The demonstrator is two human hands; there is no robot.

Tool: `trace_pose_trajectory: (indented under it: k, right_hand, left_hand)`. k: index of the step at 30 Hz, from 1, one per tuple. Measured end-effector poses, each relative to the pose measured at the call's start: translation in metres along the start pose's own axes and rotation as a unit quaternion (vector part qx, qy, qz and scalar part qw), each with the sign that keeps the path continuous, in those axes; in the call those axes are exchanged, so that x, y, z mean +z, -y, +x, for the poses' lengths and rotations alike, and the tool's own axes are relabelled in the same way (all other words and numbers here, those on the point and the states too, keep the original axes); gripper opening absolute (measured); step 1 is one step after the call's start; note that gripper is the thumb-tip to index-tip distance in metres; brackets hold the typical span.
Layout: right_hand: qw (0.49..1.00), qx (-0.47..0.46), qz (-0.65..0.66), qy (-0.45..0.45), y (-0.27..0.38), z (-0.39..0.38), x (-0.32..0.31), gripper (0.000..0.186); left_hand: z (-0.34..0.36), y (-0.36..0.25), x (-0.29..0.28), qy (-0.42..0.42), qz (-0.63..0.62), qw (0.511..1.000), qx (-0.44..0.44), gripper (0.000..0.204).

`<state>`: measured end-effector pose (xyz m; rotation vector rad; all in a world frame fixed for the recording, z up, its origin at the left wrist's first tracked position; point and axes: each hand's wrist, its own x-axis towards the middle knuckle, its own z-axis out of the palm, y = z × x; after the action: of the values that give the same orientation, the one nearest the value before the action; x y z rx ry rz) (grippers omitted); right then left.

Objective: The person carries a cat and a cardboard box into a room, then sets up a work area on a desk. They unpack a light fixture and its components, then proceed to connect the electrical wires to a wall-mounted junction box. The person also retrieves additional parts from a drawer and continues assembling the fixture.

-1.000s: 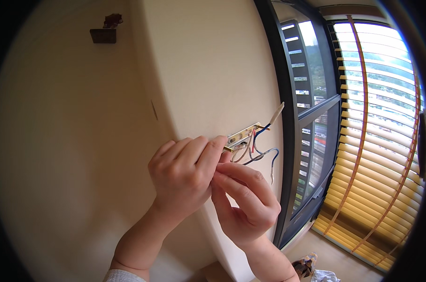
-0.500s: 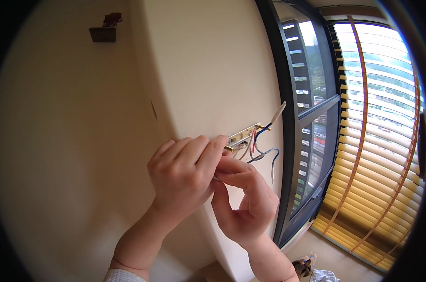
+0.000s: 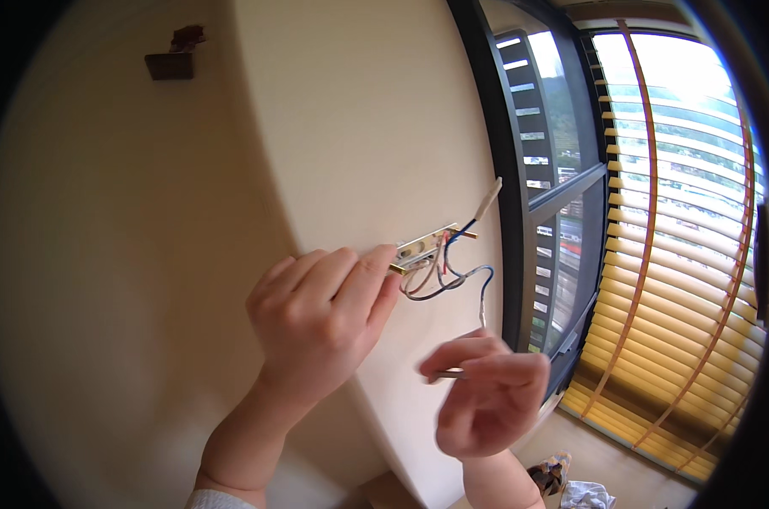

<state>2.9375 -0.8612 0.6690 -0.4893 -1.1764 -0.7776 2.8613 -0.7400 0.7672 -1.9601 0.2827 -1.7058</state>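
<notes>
A narrow metal mounting bracket for a wall lamp lies against the pale wall, a brass stud at its near end and another at its far end. My left hand is closed at the bracket's left end, its fingertips pinching there and hiding that part. Blue, white and red wires come out at the bracket; white sleeving covers the tip of one blue wire. Lower right, apart from the bracket, my right hand pinches a thin grey metal rod; its kind I cannot make out.
Right of the wall stands a dark-framed window, then a yellow slatted blind. A brown wooden wall fixture is at upper left. Crumpled cloth or wrapping lies on the floor at lower right.
My right hand has come away from the bracket, down and to the right, with the thin rod in its fingers. My left hand stays at the bracket. The view has shifted slightly.
</notes>
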Motion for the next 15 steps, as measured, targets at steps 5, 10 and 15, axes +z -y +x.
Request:
trace_pose_trajectory:
  k: [5, 10, 15]
  right_hand:
    - [0.98, 0.031, -0.172, -0.094, -0.012, 0.022, -0.033, 0.024]
    - [0.989, 0.06, -0.137, -0.018, -0.05, 0.064, -0.056, 0.016]
    - [0.94, -0.102, -0.3, 0.127, -0.055, 0.087, -0.057, 0.018]
  left_hand:
    - [-0.001, 0.003, -0.001, 0.01, 0.012, 1.0, 0.001, 0.026]
    - [-0.002, 0.004, 0.0, 0.019, 0.019, 1.0, 0.004, 0.026]
    - [-0.002, 0.006, -0.006, 0.022, 0.032, 0.999, 0.007, 0.026]
